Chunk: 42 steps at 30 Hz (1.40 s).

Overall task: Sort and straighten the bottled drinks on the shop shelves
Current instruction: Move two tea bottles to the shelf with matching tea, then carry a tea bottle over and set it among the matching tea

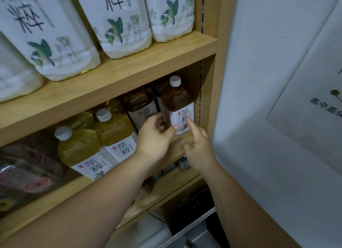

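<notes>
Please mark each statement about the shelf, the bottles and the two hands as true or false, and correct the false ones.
1. The right hand touches the label of the brown tea bottle with one finger. True.
2. The yellow tea bottles stand to the right of the brown ones. False: they stand to the left.
3. The left hand holds a bottle cap. False: it reaches between the two brown bottles, holding no cap.
4. White-labelled bottles stand on the upper shelf. True.
</notes>
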Motion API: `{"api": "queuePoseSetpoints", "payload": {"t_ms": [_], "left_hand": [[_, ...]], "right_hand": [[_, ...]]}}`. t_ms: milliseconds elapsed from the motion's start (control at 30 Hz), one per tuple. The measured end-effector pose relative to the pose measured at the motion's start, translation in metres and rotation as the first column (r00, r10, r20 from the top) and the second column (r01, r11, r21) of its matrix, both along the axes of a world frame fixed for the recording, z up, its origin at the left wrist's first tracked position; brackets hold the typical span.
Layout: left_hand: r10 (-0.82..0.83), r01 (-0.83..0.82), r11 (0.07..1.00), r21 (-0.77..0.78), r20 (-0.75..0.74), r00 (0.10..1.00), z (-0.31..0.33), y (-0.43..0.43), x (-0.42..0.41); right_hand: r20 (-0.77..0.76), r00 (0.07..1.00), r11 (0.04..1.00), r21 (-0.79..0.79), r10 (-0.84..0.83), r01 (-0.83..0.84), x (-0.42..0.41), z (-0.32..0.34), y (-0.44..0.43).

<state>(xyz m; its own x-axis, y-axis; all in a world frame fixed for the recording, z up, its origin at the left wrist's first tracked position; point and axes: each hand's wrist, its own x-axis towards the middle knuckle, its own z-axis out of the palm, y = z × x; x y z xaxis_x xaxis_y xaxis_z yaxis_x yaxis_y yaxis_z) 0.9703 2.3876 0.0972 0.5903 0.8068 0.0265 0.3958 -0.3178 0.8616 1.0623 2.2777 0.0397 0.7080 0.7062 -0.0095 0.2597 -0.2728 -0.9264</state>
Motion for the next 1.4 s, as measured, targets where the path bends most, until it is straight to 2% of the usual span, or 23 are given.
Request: {"api": "queuePoseSetpoints", "payload": {"t_ms": [133, 200, 300, 500, 667, 833, 933, 1133, 1400], "left_hand": [[-0.187, 0.237, 0.939, 0.248, -0.208, 0.96, -0.002, -0.006, -0.069], [-0.222, 0.318, 0.907, 0.275, -0.327, 0.918, -0.005, -0.009, -0.107], [-0.209, 0.345, 0.893, 0.29, -0.411, 0.887, -0.012, -0.016, -0.163], [-0.049, 0.189, 0.945, 0.266, -0.458, 0.888, -0.02, -0.019, -0.285], [0.226, -0.113, 0.954, 0.279, -0.419, 0.879, -0.018, -0.018, -0.395], [0.387, -0.289, 0.914, 0.285, -0.4, 0.831, -0.012, -0.027, -0.519], [0.476, -0.394, 0.877, 0.275, -0.389, 0.788, -0.011, -0.035, -0.593], [0.558, -0.478, 0.827, 0.296, -0.326, 0.763, -0.004, -0.031, -0.713], [0.606, -0.528, 0.777, 0.343, -0.184, 0.774, 0.029, 0.013, -0.788]], "right_hand": [[0.166, 0.985, 0.994, -0.112, 0.039, -0.02, -0.02, 0.004, -0.02], [0.217, 0.97, 0.978, -0.196, 0.113, -0.07, -0.037, 0.006, -0.028], [0.295, 0.928, 0.941, -0.311, 0.228, -0.132, -0.07, 0.005, -0.032], [0.356, 0.796, 0.831, -0.466, 0.49, -0.304, -0.157, 0.014, 0.001], [0.395, 0.64, 0.74, -0.49, 0.659, -0.46, -0.262, 0.03, 0.046], [0.37, 0.55, 0.662, -0.46, 0.749, -0.592, -0.375, 0.036, 0.075], [0.355, 0.544, 0.649, -0.444, 0.76, -0.618, -0.444, 0.037, 0.082], [0.356, 0.566, 0.669, -0.384, 0.743, -0.637, -0.557, 0.047, 0.093], [0.344, 0.612, 0.7, -0.28, 0.712, -0.657, -0.628, 0.081, 0.122]]}}
